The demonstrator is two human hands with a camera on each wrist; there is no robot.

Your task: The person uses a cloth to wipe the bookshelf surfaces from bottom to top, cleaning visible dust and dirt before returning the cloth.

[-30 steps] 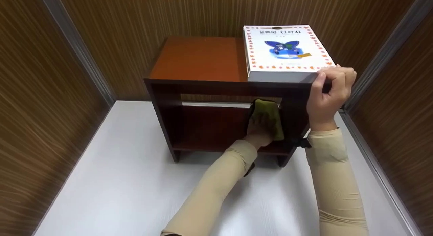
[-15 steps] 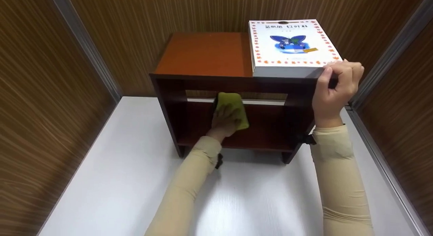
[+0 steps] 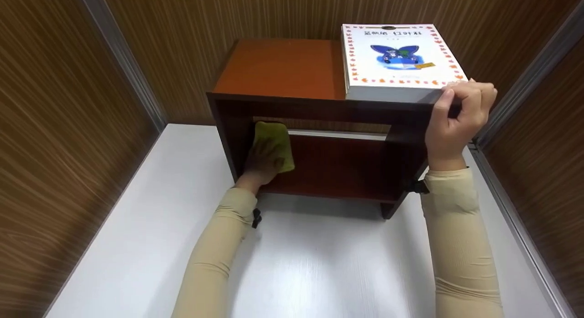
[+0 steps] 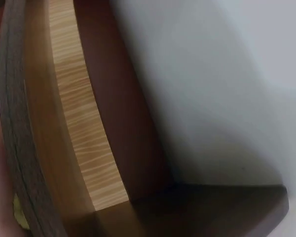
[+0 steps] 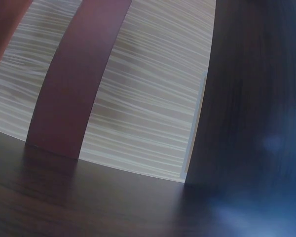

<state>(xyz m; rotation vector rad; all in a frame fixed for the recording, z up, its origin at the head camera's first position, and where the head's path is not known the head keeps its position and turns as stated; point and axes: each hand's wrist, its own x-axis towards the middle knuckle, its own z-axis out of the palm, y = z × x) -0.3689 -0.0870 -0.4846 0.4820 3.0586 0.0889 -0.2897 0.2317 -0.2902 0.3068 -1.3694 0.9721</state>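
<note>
In the head view, my left hand (image 3: 263,160) lies on a yellow-green cloth (image 3: 281,138) with its fingers stretched over it. The cloth is pressed to the lower board (image 3: 337,167) of a small brown shelf (image 3: 278,71), close to its left side panel. A sliver of the cloth (image 4: 19,213) also shows at the left wrist view's edge. My right hand (image 3: 458,122) grips the shelf's front right top corner with curled fingers, beside the lower right corner of a white book (image 3: 369,74) with a butterfly picture. The fingertips' undersides are hidden.
The shelf stands on a white tabletop (image 3: 310,272) with wood-patterned walls (image 3: 292,12) behind and at both sides. A dark side panel (image 5: 256,98) and back rail (image 5: 76,79) appear in the right wrist view. More volumes seem stacked beneath the top book.
My left hand has slid the cloth leftward along the lower board, from the right side panel to the left one. The right hand keeps its hold, and the head view has shifted slightly.
</note>
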